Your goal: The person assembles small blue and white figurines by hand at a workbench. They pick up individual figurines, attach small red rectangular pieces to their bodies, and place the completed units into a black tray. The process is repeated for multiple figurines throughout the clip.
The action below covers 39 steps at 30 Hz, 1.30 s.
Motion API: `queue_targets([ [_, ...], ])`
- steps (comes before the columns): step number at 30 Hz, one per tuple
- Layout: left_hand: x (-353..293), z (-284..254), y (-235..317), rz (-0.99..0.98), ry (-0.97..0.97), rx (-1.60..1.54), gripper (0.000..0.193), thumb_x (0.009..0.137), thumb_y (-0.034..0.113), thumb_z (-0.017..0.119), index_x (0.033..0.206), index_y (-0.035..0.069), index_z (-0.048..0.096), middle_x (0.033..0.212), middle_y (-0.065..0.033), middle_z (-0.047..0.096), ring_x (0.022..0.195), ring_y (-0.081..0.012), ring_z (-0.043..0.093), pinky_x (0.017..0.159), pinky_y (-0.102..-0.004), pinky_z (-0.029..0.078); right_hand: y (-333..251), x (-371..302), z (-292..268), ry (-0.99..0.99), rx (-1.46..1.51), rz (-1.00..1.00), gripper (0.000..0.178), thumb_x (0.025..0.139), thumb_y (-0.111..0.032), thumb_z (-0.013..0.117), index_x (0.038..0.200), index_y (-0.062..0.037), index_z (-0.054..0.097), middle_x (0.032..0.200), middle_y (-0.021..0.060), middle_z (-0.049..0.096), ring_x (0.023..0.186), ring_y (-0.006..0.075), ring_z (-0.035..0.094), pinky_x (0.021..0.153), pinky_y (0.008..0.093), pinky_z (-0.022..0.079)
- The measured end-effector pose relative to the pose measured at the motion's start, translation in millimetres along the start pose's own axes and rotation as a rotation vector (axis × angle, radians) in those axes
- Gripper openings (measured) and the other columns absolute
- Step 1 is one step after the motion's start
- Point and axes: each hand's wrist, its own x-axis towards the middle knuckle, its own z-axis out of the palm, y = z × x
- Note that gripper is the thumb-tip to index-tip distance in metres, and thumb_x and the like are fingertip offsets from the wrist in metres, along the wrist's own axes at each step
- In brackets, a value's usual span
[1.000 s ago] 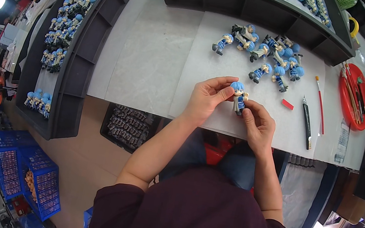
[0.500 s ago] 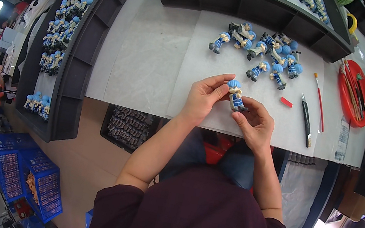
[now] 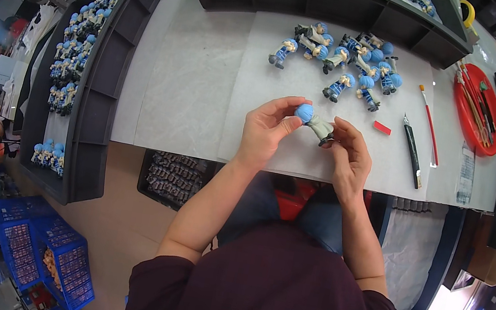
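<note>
A small blue-haired figurine (image 3: pixel 317 126) is held between both hands above the near part of the paper-covered table, its pale back turned up. My left hand (image 3: pixel 267 130) pinches it at the blue head. At the dark feet, the fingers of my right hand (image 3: pixel 349 158) close round the other end. Beyond the hands lies a loose group of similar figurines (image 3: pixel 344 59), several of them on their sides. To the right of the group are a small red block (image 3: pixel 382 127), a black craft knife (image 3: pixel 412 151) and a red-handled brush (image 3: pixel 429 126).
A dark tray (image 3: pixel 98 82) with rows of figurines stands on the left, and another dark tray (image 3: pixel 327 6) lies across the back. On the right, a red dish (image 3: pixel 490 135) holds brushes. Blue crates (image 3: pixel 43 245) sit on the floor at lower left.
The figurine has been turned over from its blue front to its pale back and tilted more sideways. Both hands keep hold of it. The whole view has shifted slightly.
</note>
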Motion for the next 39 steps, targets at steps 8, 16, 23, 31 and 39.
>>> queue_targets([
  [8,-5,-3,2,0.007,-0.026,-0.005,0.035,0.080,-0.010,0.054,0.114,-0.001,0.053,0.114,-0.0143,0.057,0.102,-0.0166,0.056,0.090,-0.0270,0.044,-1,-3,0,-0.040,0.014,0.066,0.029,0.090,-0.009,0.048,0.116,0.0046,0.050,0.103,0.0123,0.057,0.087,0.0151,0.056,0.079,0.0274,0.046],
  [16,-1,1,2,-0.011,-0.055,0.086,0.039,0.080,-0.012,0.049,0.119,-0.003,0.050,0.120,-0.0162,0.053,0.105,-0.0179,0.054,0.092,-0.0289,0.043,11,-2,-2,0.039,-0.049,0.006,0.030,0.078,-0.004,0.065,0.106,0.0045,0.058,0.097,0.0116,0.062,0.085,0.0136,0.060,0.073,0.0251,0.050],
  [23,-2,2,-4,-0.042,0.021,0.136,0.036,0.082,-0.007,0.051,0.118,-0.005,0.049,0.124,-0.0184,0.049,0.099,-0.0182,0.057,0.090,-0.0297,0.044,-24,-27,-81,0.532,-0.028,-0.434,0.032,0.078,0.003,0.064,0.108,0.0065,0.054,0.099,0.0108,0.060,0.091,0.0157,0.058,0.081,0.0281,0.048],
  [31,-1,-1,-7,-0.041,0.023,0.166,0.028,0.084,-0.005,0.050,0.111,-0.002,0.054,0.119,-0.0159,0.053,0.093,-0.0148,0.055,0.089,-0.0287,0.044,31,-103,-332,1.542,-0.286,-0.341,0.026,0.080,-0.004,0.064,0.104,0.0033,0.057,0.093,0.0076,0.062,0.082,0.0117,0.059,0.075,0.0229,0.046],
  [39,-1,1,-7,-0.045,0.069,0.236,0.027,0.083,-0.006,0.051,0.110,-0.003,0.053,0.117,-0.0159,0.053,0.092,-0.0144,0.055,0.088,-0.0278,0.045,154,-124,-423,1.434,-0.892,0.394,0.028,0.071,-0.022,0.070,0.092,-0.0035,0.065,0.082,0.0101,0.066,0.076,0.0186,0.064,0.071,0.0283,0.048],
])
